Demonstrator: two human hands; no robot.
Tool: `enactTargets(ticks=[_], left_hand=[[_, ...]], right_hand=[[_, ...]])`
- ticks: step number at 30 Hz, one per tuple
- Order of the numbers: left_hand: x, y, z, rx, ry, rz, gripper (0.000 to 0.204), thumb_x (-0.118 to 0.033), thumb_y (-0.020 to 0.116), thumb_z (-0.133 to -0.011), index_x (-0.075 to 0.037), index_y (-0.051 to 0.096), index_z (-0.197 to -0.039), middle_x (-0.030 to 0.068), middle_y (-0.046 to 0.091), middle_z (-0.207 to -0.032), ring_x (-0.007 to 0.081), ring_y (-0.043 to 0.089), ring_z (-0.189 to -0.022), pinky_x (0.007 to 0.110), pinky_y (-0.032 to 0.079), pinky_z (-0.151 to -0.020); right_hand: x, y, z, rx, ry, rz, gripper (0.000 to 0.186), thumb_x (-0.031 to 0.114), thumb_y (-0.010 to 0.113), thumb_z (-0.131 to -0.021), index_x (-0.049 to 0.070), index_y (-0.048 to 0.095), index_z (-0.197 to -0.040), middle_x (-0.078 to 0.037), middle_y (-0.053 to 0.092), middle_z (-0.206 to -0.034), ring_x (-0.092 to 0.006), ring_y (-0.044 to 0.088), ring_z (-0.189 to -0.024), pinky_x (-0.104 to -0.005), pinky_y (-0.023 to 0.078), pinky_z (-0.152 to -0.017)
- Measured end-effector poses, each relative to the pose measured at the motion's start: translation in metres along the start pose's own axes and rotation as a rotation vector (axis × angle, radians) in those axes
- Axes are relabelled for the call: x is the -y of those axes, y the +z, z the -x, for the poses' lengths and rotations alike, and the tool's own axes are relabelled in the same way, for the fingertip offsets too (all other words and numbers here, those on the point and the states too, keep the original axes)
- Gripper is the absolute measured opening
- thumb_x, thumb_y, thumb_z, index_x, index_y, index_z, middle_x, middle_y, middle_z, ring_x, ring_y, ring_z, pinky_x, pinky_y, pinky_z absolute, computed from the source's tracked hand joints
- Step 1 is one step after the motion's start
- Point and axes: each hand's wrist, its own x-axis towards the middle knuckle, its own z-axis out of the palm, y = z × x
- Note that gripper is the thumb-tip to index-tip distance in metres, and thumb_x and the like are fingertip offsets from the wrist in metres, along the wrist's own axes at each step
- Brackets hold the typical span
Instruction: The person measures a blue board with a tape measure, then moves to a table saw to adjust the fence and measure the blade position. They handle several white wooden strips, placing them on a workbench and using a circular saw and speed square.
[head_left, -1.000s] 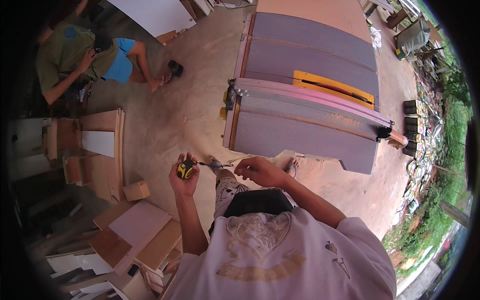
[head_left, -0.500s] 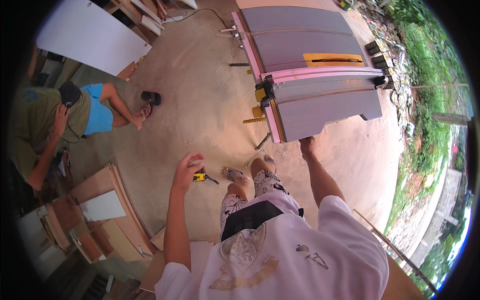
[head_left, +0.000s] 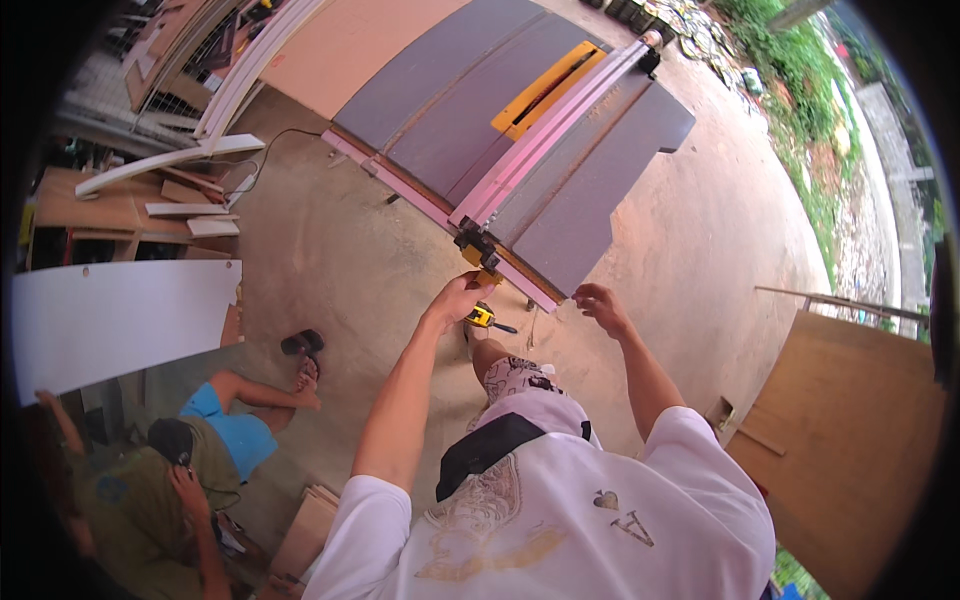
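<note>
Both arms reach forward toward the saw table. Left hand is at the table's near edge, left forearm extended and angled inward. Left wrist roughly in line with forearm; thumb side up toward the table edge, lower fingers curled in, partly hidden by the hand itself. Right hand is just off the table's nearest corner, fingers bent loosely, tips pointing at that corner; can't tell if they touch. Right forearm slants up and inward to it, wrist slightly flexed. Bare grip on the right, palm mostly out of sight.
</note>
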Motion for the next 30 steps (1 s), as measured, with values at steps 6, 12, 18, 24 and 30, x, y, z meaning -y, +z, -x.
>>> enactTargets(ticks=[6, 12, 18, 24, 30], left_hand=[[-0.014, -0.031, 0.008, 0.07, -0.1, -0.129, 0.043, -0.02, 0.065, -0.102, 0.0, 0.061, -0.14, 0.01, 0.07, -0.127, 0.0186, 0.067, -0.109, 0.034, 0.054, -0.09], [-0.03, -0.133, 0.018, -0.128, -0.153, -0.037, 0.041, -0.008, 0.065, -0.098, -0.002, 0.06, -0.139, 0.0126, 0.069, -0.129, 0.0221, 0.071, -0.103, 0.037, 0.062, -0.084], [-0.096, -0.227, 0.007, -0.161, -0.025, -0.015, 0.041, -0.008, 0.065, -0.099, -0.001, 0.056, -0.138, 0.0121, 0.07, -0.125, 0.0239, 0.074, -0.093, 0.039, 0.064, -0.078], [-0.161, -0.256, 0.019, 0.26, -0.214, -0.415, 0.036, -0.015, 0.075, -0.095, -0.001, 0.064, -0.126, 0.0103, 0.07, -0.108, 0.021, 0.074, -0.083, 0.033, 0.06, -0.076], [-0.199, -0.233, 0.015, 0.332, 0.062, -0.752, 0.045, -0.024, 0.079, -0.091, 0.003, 0.067, -0.125, 0.0108, 0.071, -0.11, 0.0186, 0.069, -0.101, 0.032, 0.055, -0.086]], right_hand=[[0.034, 0.143, 0.05, 0.274, 0.116, -0.031, 0.053, 0.014, 0.062, -0.1, 0.001, 0.049, -0.15, -0.015, 0.069, -0.131, -0.0225, 0.068, -0.111, -0.0359, 0.055, -0.096], [0.128, 0.256, -0.023, -0.396, 0.242, -0.4, 0.054, 0.017, 0.076, -0.084, -0.004, 0.061, -0.131, -0.018, 0.073, -0.114, -0.031, 0.069, -0.101, -0.0401, 0.054, -0.091], [0.118, 0.307, -0.089, -1.151, 0.305, -0.295, 0.044, 0.023, 0.081, -0.078, -0.002, 0.071, -0.113, -0.025, 0.076, -0.105, -0.0419, 0.073, -0.103, -0.0467, 0.057, -0.089], [0.115, 0.291, -0.062, -0.896, 0.056, -0.788, 0.03, 0.003, 0.071, -0.077, -0.001, 0.072, -0.108, -0.01, 0.077, -0.09, -0.0216, 0.068, -0.075, -0.0362, 0.054, -0.067], [0.149, 0.282, -0.041, -0.756, 0.197, -0.827, 0.016, -0.001, 0.068, -0.08, 0.002, 0.071, -0.095, -0.001, 0.059, -0.072, -0.0117, 0.05, -0.058, -0.0289, 0.039, -0.052]])
